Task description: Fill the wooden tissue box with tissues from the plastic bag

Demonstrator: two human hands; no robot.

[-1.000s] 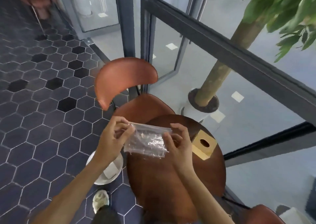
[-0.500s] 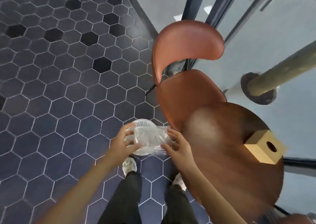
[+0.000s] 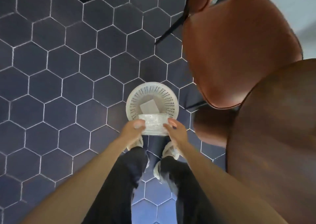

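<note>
Both hands, left hand (image 3: 134, 129) and right hand (image 3: 176, 132), pinch the ends of the crinkled clear plastic bag (image 3: 153, 125), fingers closed on it, above the white perforated round basket (image 3: 152, 100) on the hex-tile floor. Wooden tissue box not in view. Risk: slick film slips and bag drops into basket, or uneven pull tears it.

White basket (image 3: 136, 94), brown chair (image 3: 239, 49)
</note>
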